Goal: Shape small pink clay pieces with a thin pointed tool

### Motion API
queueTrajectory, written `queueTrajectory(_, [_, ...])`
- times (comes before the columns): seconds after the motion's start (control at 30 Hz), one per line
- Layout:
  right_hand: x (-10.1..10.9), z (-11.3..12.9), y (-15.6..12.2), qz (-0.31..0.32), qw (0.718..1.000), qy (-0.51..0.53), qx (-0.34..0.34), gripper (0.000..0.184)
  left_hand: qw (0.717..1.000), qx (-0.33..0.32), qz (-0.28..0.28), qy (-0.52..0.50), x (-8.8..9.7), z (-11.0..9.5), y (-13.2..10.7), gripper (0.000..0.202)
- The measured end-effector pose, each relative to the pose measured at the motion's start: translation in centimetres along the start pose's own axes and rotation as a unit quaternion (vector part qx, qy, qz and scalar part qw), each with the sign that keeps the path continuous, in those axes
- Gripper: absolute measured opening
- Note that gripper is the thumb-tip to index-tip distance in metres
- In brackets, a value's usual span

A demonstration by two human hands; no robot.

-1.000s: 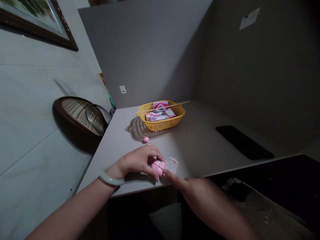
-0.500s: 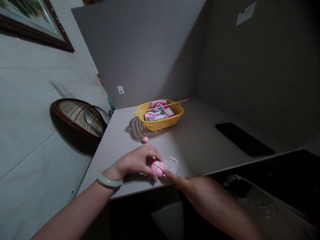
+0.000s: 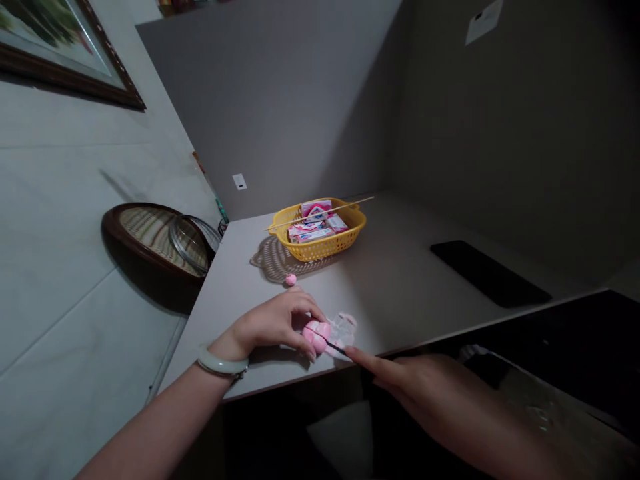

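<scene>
A pink lump of what looks like modelling clay (image 3: 317,337) rests near the table's front edge, with a dark groove across it. My left hand (image 3: 280,323), a pale bangle on its wrist, grips the lump between thumb and fingers. From the right, my right hand (image 3: 400,373) holds a thin dark knife (image 3: 336,348), its forefinger stretched along the top. The knife's tip meets the groove in the lump; its handle is hidden in the hand. Under and beside the lump lies a crumpled clear wrapper (image 3: 346,325). Beyond my left hand sits a small pink ball (image 3: 291,280).
A yellow basket (image 3: 320,251) with several pink-and-white packets stands farther back, a thin stick (image 3: 350,205) lying across its rim. A flat black object (image 3: 490,273) lies at the right. Left of the table is a dark-rimmed woven stool or basket (image 3: 145,267).
My right hand has drawn back to the right, so more of the dark knife shows between it and the lump. My left hand keeps its grip on the pink lump.
</scene>
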State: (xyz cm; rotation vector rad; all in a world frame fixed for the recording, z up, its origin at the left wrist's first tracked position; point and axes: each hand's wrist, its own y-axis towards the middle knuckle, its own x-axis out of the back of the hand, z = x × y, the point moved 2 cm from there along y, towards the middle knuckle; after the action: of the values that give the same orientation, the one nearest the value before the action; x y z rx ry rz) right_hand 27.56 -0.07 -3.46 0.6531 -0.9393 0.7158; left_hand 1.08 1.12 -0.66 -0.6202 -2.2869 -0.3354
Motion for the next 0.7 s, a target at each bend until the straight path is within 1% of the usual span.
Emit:
queueTrajectory(0.1, [0.2,-0.1,-0.1,0.047,0.999,-0.023,-0.008,0.076,1.0,0.001,0.006,0.007,-0.1,-0.1,0.1,0.054])
queueTrajectory(0.2, [0.0,1.1,1.0,0.055,0.998,-0.037,-0.002,0.073,1.0,-0.002,-0.001,0.013,-0.1,-0.2,0.1,0.051])
queueTrajectory(0.27, [0.0,1.4,1.3,0.053,0.998,-0.025,0.009,0.072,1.0,-0.003,-0.005,0.011,-0.1,-0.2,0.1,0.049])
queueTrajectory(0.37, [0.3,0.5,0.5,0.058,0.998,-0.002,0.006,0.077,1.0,0.0,0.004,0.006,-0.1,-0.1,0.0,0.05])
queueTrajectory(0.47, [0.3,-0.1,-0.3,0.067,0.998,-0.016,-0.006,0.08,1.0,0.002,0.013,0.007,-0.2,-0.1,0.1,0.051])
queueTrajectory(0.57, [-0.2,1.0,0.3,0.052,0.997,-0.049,-0.008,0.083,1.0,0.0,0.012,0.01,-0.2,-0.1,0.2,0.051])
queueTrajectory(0.63, [-0.3,1.8,1.0,0.015,0.999,-0.036,0.001,0.08,1.0,0.004,0.004,0.006,-0.1,-0.1,0.1,0.051])
queueTrajectory(0.7, [-0.2,1.7,0.9,0.015,1.0,-0.008,0.009,0.077,1.0,0.009,-0.003,0.004,0.0,-0.1,0.0,0.051])
